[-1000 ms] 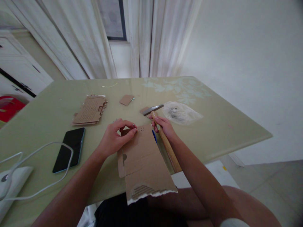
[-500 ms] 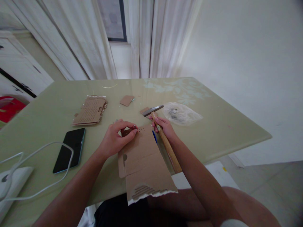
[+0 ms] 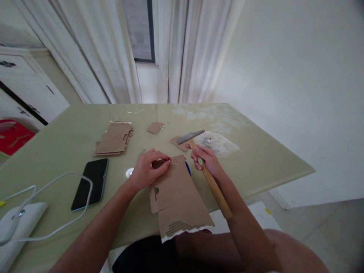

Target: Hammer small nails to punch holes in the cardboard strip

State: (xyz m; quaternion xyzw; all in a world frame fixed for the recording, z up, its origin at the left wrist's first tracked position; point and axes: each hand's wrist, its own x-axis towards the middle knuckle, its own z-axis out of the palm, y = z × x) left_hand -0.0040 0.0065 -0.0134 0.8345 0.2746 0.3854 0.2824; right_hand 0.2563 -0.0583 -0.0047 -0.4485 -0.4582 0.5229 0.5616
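- 1 long brown corrugated cardboard sheet (image 3: 178, 197) lies at the near edge of the pale green glossy table (image 3: 256, 159), its torn, ragged near end hanging over the edge toward the person's lap; a small cluster of punched holes shows near its far end, a fold line crosses its middle, and a notch sits on its left side.
- Its long axis runs from the person outward, tilted a little to the left at the far end.
- 1 left hand (image 3: 148, 170) rests on the sheet's far left corner, thumb and fingertips pinched together on something too small to identify, right beside the holes.
- 1 right hand (image 3: 207, 161) is wrapped tight around 1 hammer with a light wooden handle and grey metal head (image 3: 204, 167); the head is raised above the table, pointing up and left, the handle slanting back toward the person.
- 1 blue pen (image 3: 187, 168) peeks out between sheet and right hand.
- 2 small cardboard scraps lie beyond the hands, plus 1 stack of perforated cardboard pieces (image 3: 113, 138) further left.
- 1 clear plastic bag (image 3: 217, 143) lies just behind the hammer head.
- 1 black smartphone (image 3: 90, 184) lies left, beside 1 white cable (image 3: 57, 223).
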